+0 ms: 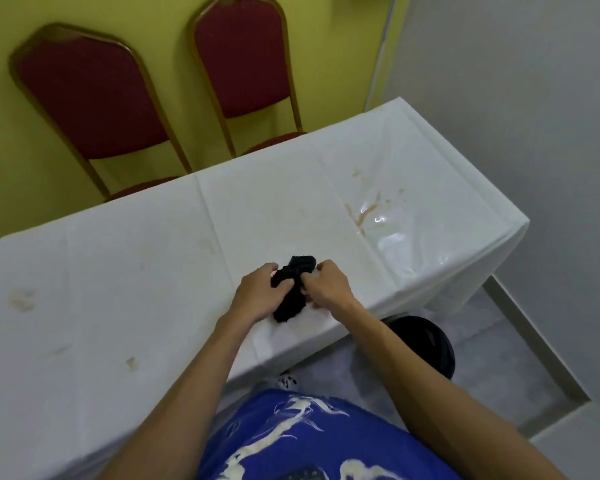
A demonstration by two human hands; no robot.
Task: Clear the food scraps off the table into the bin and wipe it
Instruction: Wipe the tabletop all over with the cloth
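A black cloth (pixel 289 301) was clutched by the left grip (pixel 261 293) and the right grip (pixel 327 283) at the near edge of the bench (pixel 118 271). Brown spills (pixel 364 213) were seen farther across the bench, a bin (pixel 428 342) below its edge.

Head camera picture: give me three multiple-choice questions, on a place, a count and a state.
1. Against the table, the black bin stands: A on it; B on the floor at its near side; C beyond its far side.
2. Red chairs behind the table: A one; B two; C four.
3. The black cloth is: A held by the left hand and right hand; B lying untouched; C binned.
Answers: B, seen below the near edge; B, two backs show; A, fingers of both curl on it.
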